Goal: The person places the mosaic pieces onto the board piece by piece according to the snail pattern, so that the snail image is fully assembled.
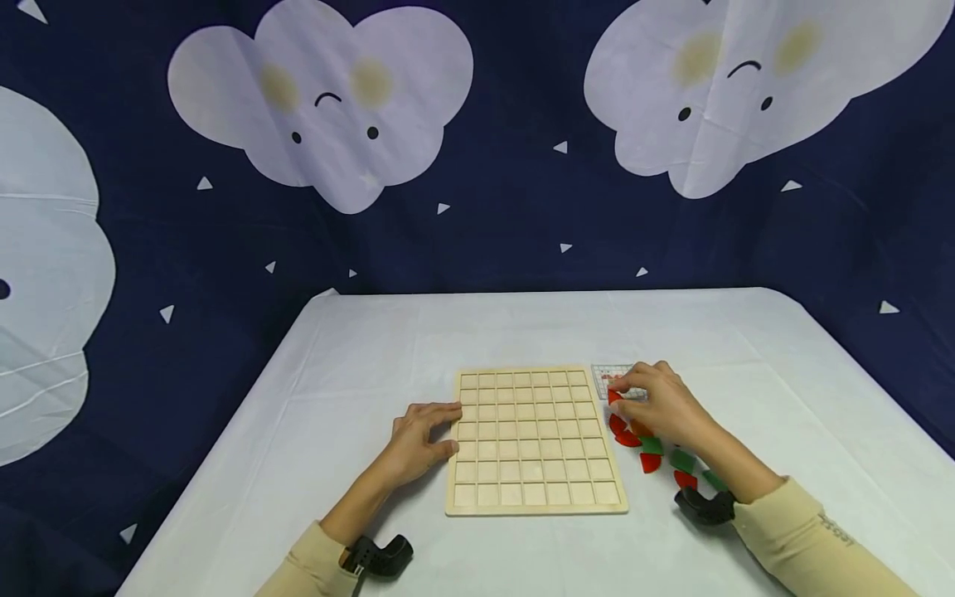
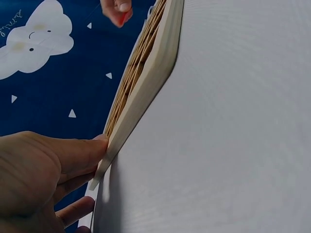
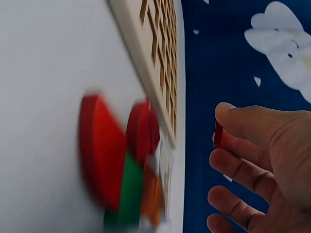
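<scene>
A pale wooden board (image 1: 533, 441) with a grid of square recesses lies on the white table. My left hand (image 1: 421, 444) rests against its left edge, with the thumb (image 2: 82, 153) and fingertips touching the rim. To the right of the board, my right hand (image 1: 660, 406) pinches a small red piece (image 3: 218, 134) between thumb and fingers, held above the table. Beneath and beside that hand lie several loose pieces: red rounded ones (image 1: 651, 463), green ones (image 1: 682, 460) and an orange one (image 1: 641, 429) partly hidden by the hand.
A small printed card (image 1: 606, 380) with a grid lies at the board's upper right, partly covered by the right hand. Behind the white table (image 1: 373, 332) hangs a dark blue cloth (image 1: 507, 240) with clouds. A black wrist camera (image 1: 705, 506) sits close to the loose pieces.
</scene>
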The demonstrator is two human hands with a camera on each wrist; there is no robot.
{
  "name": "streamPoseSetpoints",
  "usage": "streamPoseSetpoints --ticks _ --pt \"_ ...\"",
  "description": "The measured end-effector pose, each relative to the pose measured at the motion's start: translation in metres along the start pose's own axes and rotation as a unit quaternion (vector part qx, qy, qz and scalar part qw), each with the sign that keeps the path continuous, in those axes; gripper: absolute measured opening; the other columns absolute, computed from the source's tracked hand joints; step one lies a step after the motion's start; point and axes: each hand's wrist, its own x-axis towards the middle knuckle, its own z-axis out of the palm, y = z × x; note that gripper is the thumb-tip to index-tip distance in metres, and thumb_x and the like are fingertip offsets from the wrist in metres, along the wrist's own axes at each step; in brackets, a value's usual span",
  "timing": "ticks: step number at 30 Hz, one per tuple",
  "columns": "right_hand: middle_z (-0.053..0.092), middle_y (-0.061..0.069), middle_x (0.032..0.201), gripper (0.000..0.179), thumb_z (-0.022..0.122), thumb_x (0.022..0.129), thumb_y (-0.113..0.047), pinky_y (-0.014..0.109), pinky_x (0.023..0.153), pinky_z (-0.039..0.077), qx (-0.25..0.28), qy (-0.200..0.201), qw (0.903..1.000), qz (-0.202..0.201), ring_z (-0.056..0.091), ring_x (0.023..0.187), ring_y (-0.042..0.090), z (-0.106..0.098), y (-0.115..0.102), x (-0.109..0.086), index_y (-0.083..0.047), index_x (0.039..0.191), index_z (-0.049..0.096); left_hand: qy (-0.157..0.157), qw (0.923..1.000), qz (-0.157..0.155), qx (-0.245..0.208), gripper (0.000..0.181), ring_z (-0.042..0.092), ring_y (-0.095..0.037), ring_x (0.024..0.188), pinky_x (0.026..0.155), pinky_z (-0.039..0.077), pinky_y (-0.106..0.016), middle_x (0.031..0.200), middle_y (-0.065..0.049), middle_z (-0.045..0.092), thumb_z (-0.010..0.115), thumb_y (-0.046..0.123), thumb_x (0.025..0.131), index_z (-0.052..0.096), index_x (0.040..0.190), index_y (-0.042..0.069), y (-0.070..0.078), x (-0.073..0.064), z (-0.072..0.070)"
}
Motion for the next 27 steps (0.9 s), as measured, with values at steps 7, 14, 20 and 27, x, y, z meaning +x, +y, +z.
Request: streamPoseSetpoints --ticks 7,14,20,27 --pt "0.066 0.003 0.104 0.024 0.073 0.080 -0.020 0.041 0.082 0.035 0.006 0.003 0.9985 -0.055 0.047 0.097 0.024 0.019 -0.018 0.016 -0.012 0.103 0.073 -0.003 1.0000 -0.002 -0.007 0.046 0.038 -0.025 0.127 0.098 0.020 -0.048 0.139 0.003 0.053 0.071 0.013 0.082 0.060 0.126 0.008 0.000 0.000 0.000" --pt "0.067 -0.001 0.099 0.028 0.076 0.077 -0.026 0.037 0.081 0.035 0.002 -0.011 0.9977 -0.067 0.048 0.091 0.019 0.035 -0.028 0.027 -0.014 0.101 0.074 -0.003 0.9999 -0.004 -0.009 0.046 0.038 -0.025 0.127 0.098 0.019 -0.049 0.139 0.003 0.053 0.071 0.013 0.081 0.061 0.126 0.008 -0.001 0.001 0.000" --pt "0.065 -0.004 0.096 0.023 0.076 0.075 -0.028 0.036 0.075 0.034 -0.021 -0.016 0.9974 -0.067 0.048 0.088 0.017 0.043 -0.033 0.032 -0.018 0.097 0.075 -0.006 0.9999 -0.003 -0.012 0.046 0.038 -0.026 0.127 0.100 0.019 -0.050 0.139 0.002 0.053 0.071 0.013 0.082 0.060 0.126 0.008 -0.001 0.001 0.000" --pt "0.066 -0.004 0.095 0.021 0.076 0.076 -0.026 0.036 0.075 0.036 -0.036 -0.021 0.9957 -0.083 0.050 0.087 0.017 0.047 -0.032 0.034 -0.019 0.095 0.075 0.003 1.0000 -0.002 -0.005 0.046 0.039 -0.024 0.126 0.098 0.020 -0.047 0.138 0.004 0.054 0.072 0.013 0.081 0.061 0.125 0.010 -0.002 0.000 0.000"
